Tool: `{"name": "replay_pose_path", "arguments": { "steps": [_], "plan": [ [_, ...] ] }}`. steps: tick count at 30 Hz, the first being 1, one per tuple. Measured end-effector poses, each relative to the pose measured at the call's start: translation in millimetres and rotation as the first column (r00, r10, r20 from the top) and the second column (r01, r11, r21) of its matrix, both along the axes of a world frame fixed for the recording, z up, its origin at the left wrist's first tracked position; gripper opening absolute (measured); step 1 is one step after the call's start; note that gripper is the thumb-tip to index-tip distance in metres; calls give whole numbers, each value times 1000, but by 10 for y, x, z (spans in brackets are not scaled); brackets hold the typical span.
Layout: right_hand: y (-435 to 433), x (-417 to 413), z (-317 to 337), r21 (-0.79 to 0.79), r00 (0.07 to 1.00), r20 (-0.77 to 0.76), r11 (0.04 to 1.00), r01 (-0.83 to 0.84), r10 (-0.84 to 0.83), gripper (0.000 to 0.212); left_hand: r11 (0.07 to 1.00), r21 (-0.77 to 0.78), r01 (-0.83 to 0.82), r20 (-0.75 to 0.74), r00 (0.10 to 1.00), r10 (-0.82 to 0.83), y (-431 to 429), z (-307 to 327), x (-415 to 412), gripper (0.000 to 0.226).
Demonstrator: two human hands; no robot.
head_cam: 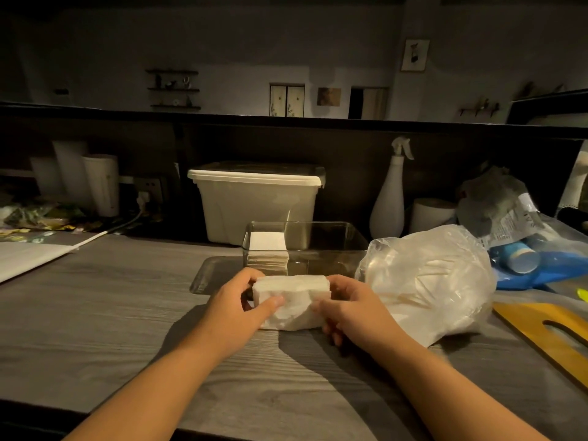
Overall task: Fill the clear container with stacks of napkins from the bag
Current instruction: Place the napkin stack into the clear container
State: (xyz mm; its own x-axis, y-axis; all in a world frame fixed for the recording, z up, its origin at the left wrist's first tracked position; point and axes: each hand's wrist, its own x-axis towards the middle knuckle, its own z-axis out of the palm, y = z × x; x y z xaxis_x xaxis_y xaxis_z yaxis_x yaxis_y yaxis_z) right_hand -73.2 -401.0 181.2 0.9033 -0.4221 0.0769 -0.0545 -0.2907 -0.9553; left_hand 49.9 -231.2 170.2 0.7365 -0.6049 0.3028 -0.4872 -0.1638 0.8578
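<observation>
The napkin stack (291, 302) is clamped between your two hands, with its lower edge on or just above the counter (127, 297) (I cannot tell which). Its long axis runs crosswise, from your left fingers to your right ones, and a broad face is tilted up toward you.

Your left hand (237, 308) curls round the left end, thumb laid over the near face. Your right hand (350, 308) grips the right end, fingers tucked beneath.

Squeeze evenly from both ends so the loose sheets square up, and support the underside or the middle will likely sag.

Just beyond your fingertips stands the clear container (324, 262), also lying crosswise. One stack (267, 249) is in it, past your left fingers. The open space lies ahead of your right fingers, so I judge this one belongs there, lowered flat beside the first. The bag (426, 281) slumps just outside your right fingers.
</observation>
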Motion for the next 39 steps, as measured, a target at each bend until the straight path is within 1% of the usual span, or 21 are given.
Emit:
{"name": "replay_pose_path", "arguments": {
  "steps": [2, 5, 7, 9, 11, 13, 15, 17, 22, 26, 32, 36, 39],
  "plan": [
    [24, 6, 13, -49, 999, -46, 999, 0, -2, 37, 999, 11, 49, -27, 998, -48, 17, 22, -17, 35],
    [26, 18, 12, -69, 1000, -26, 998, 3, -5, 50, 989, 18, 147, -72, 987, -145, 33, 43, -69, 56],
    [18, 21, 7, -84, 1000, -26, 996, 2, -4, 51, 989, 39, 141, -32, 990, -140, 34, 52, -80, 64],
    [14, 18, 14, -81, 1000, -30, 997, -1, -1, 49, 993, 39, 111, -15, 994, -110, 32, 45, -59, 67],
    [6, 17, 25, -63, 999, -41, 998, -5, 3, 44, 995, 26, 97, -54, 994, -95, 36, 42, -30, 62],
    [-8, 16, 22, -47, 999, -54, 999, -2, -1, 41, 995, 29, 99, -84, 992, -96, 37, 21, 8, 51],
    [-13, 17, 17, -46, 998, -57, 999, -2, -1, 36, 996, 40, 79, -85, 993, -76, 34, -6, 52, 37],
    [-10, 13, 16, -34, 999, -48, 999, -3, 1, 33, 996, 56, 69, -78, 995, -65, 23, -34, 74, 31],
    [-5, 13, 4, 53, 999, -23, 998, -25, 26, 29, 998, 57, 39, -50, 998, -36, 10, -66, 105, 26],
    [8, -2, -3, 78, 1000, -13, 997, 0, 1, 24, 999, 45, 1, -58, 998, 2, 1, -81, 109, 19],
    [43, -11, 53, 106, 998, -66, 994, 2, 5, 29, 998, 65, -22, -59, 998, 25, 22, -29, 74, 16],
    [62, -51, 179, 137, 997, -79, 990, 28, -17, 26, 1000, 19, -4, -130, 991, 6, 41, 102, 18, 15],
    [37, -63, 358, 133, 999, -41, 991, 26, -21, 24, 1000, -19, 10, -148, 989, -13, 57, 237, 14, 17]
  ]
}}
